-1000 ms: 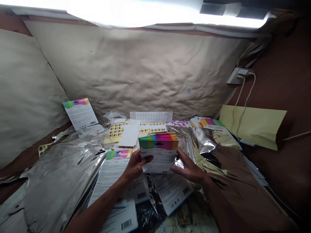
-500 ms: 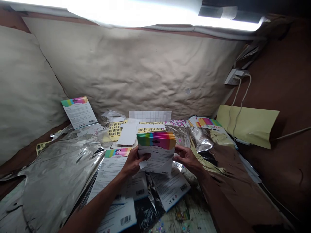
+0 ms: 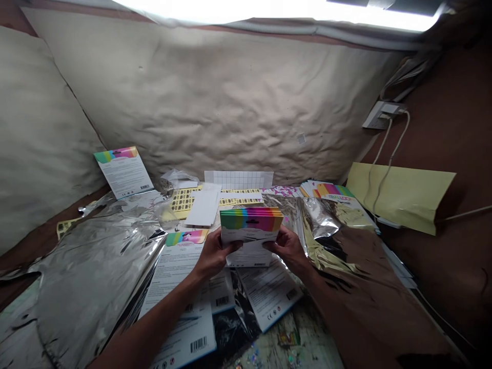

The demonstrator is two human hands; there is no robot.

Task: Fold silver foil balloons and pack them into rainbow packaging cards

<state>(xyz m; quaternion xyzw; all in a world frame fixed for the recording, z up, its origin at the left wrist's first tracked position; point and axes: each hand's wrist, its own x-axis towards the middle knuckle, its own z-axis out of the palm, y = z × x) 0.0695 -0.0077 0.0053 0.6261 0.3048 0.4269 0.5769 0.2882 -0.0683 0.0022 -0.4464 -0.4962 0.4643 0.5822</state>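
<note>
I hold a stack of white cards with rainbow-striped tops (image 3: pixel 250 230) upright above the table, between both hands. My left hand (image 3: pixel 213 256) grips its left edge, thumb across the front. My right hand (image 3: pixel 287 247) is closed on its right edge, thumb also on the front face. Below the stack lie more white printed cards with barcodes (image 3: pixel 269 294), spread flat on the table.
Crumpled silver foil sheets (image 3: pixel 96 266) cover the left; shiny foil bags (image 3: pixel 338 230) lie to the right. Yellow label sheets (image 3: pixel 184 200) and a white card (image 3: pixel 205 205) sit behind. One rainbow card (image 3: pixel 123 171) leans on the wall. A yellow envelope (image 3: pixel 403 197) and cables are right.
My right hand has moved up from the stack's lower right corner to grip its right edge nearer the top. The stack looks squared up and sits a little lower.
</note>
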